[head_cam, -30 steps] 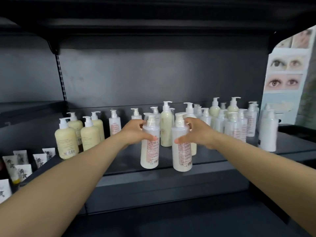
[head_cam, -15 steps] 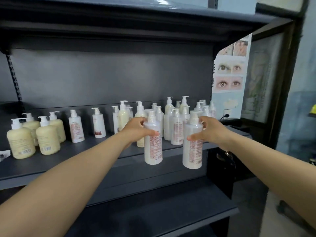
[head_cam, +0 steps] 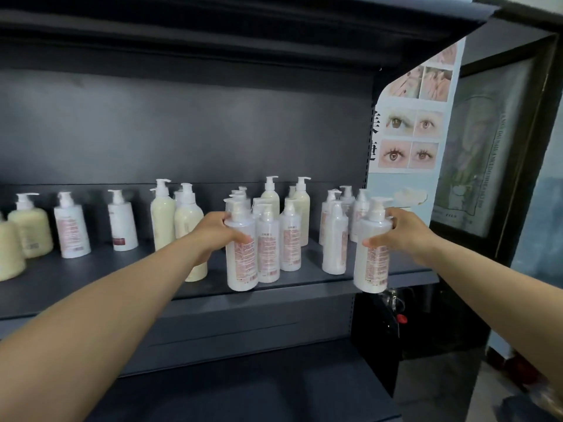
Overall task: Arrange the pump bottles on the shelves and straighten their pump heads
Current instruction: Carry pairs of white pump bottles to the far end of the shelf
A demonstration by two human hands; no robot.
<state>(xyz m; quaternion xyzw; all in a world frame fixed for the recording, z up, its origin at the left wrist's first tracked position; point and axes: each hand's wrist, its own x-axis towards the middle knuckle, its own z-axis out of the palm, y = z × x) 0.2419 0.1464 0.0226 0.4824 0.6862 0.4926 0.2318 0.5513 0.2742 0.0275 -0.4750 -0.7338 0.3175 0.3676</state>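
Hands first: the left hand (head_cam: 217, 231) is wrapped around the shoulder of a white pump bottle (head_cam: 241, 254), and the right hand (head_cam: 402, 234) is closed on the neck of a second white bottle (head_cam: 372, 254); both bottles hang upright at the front lip of the shelf (head_cam: 91, 287), their bases seemingly just off it, so the step in hand looks like carrying a pair to their places. Just beyond the left hand's bottle stands a tight cluster of white bottles (head_cam: 268, 248), touching or nearly so; a gap opens between that cluster and the next white bottle (head_cam: 334, 239), which stands just left of the right hand's load. The right hand's bottle sits near the shelf's right end, with little margin there. Next, each bottle wants setting down clear of its neighbours, then its pump head turning forward. Left of the left hand, cream bottles (head_cam: 189, 226) stand close; further left the shelf is roomier.
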